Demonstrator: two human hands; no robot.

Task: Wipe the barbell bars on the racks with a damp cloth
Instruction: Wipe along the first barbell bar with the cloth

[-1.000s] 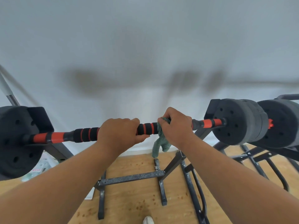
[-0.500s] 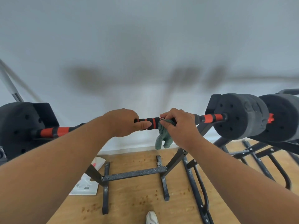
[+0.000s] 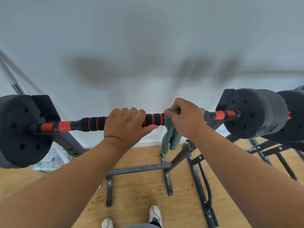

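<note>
The bar (image 3: 92, 123), black with orange bands, is laid across the rack (image 3: 141, 168) and runs from 9 o'clock to 3 o'clock through the middle of the view. It is gripped near its centre by the left hand (image 3: 125, 127), whose fingers are curled over the top with the thumb tucked beneath. Just to the 3 o'clock side, the green cloth (image 3: 171, 137) is pressed against the bar by the right hand (image 3: 187, 120), fingers curled round both cloth and bar; the loose end of the cloth is left hanging toward 6 o'clock. A black weight plate (image 3: 18, 129) is fitted at the 9 o'clock end and another weight (image 3: 256, 112) at the 3 o'clock end. A second rack (image 3: 204, 186) is seen on the wooden floor (image 3: 139, 195) toward 5 o'clock. White shoes (image 3: 154, 214) are visible at 6 o'clock, and a plastic packet (image 3: 51, 160) lies on the floor at 8 o'clock.
</note>
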